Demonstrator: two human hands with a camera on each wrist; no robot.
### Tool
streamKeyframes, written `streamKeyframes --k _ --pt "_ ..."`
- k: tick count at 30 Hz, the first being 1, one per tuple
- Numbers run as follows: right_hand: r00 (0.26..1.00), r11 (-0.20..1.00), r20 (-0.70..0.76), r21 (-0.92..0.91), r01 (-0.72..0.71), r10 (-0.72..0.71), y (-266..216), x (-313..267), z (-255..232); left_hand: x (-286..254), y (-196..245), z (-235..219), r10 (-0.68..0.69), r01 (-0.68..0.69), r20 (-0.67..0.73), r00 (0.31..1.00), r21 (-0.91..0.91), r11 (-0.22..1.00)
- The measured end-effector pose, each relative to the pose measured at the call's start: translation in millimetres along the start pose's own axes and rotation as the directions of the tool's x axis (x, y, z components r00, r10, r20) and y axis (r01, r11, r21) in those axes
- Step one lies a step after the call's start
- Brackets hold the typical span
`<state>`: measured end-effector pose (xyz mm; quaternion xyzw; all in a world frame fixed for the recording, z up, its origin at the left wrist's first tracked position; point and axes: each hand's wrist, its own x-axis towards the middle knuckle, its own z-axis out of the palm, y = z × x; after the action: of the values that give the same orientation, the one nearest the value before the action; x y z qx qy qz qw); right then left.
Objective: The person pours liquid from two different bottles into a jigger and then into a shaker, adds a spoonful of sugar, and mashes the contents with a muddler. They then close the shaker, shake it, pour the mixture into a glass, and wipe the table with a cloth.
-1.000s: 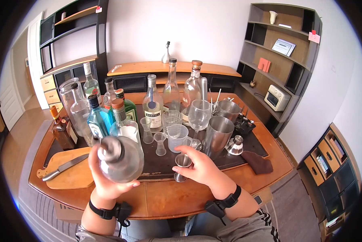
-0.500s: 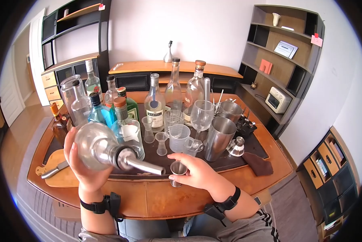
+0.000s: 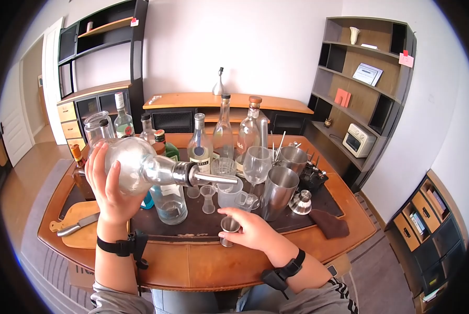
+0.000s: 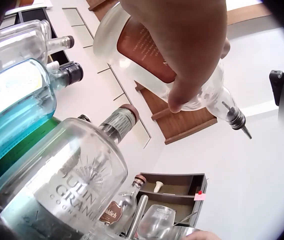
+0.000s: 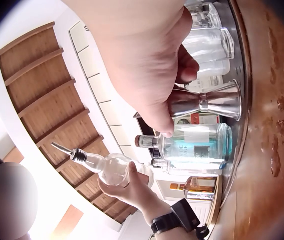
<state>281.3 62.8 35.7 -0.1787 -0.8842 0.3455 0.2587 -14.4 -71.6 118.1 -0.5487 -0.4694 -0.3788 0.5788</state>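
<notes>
My left hand [image 3: 109, 193] grips a clear glass bottle [image 3: 132, 162] by its body, tipped almost level. A metal pour spout [image 3: 213, 179] in its neck points right, above the jigger. A red-brown label [image 4: 144, 52] shows on the bottle in the left wrist view. My right hand [image 3: 252, 227] holds the steel double jigger [image 3: 229, 226] between thumb and fingers, upright at the front edge of the dark mat. In the right wrist view the jigger [image 5: 207, 102] has its narrow waist just below the thumb. No stream shows at the spout.
Behind the hands stand several bottles, among them a clear cognac bottle [image 3: 170, 206]. A measuring cup [image 3: 229, 193], a wine glass [image 3: 257, 165] and a shaker tin [image 3: 280, 193] are in the middle. A knife [image 3: 77, 226] lies on a cutting board [image 3: 90, 238] at left; a brown cloth [image 3: 329, 225] at right.
My left hand has raised the bottle and swung its neck round to the right, from pointing toward me to nearly level. The right hand has stayed at the jigger.
</notes>
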Motion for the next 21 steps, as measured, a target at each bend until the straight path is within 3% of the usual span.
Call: streamKeyframes --k 3,13,21 --pt "0.999 1.000 0.046 -0.020 -0.014 0.015 -2.0 0.4 -1.7 -0.7 -2.1 4.7 0.017 -0.016 -0.021 1.000 0.034 0.999" --pt "0.983 0.997 0.163 -0.010 -0.082 0.082 -8.1 4.2 -3.8 -35.2 -15.1 -6.2 -0.025 0.025 0.096 0.995 0.003 1.000" --pt "0.967 0.945 0.240 0.287 -0.156 0.086 16.1 3.5 4.9 -40.7 -18.6 -2.3 0.002 -0.002 0.106 0.994 0.002 1.000"
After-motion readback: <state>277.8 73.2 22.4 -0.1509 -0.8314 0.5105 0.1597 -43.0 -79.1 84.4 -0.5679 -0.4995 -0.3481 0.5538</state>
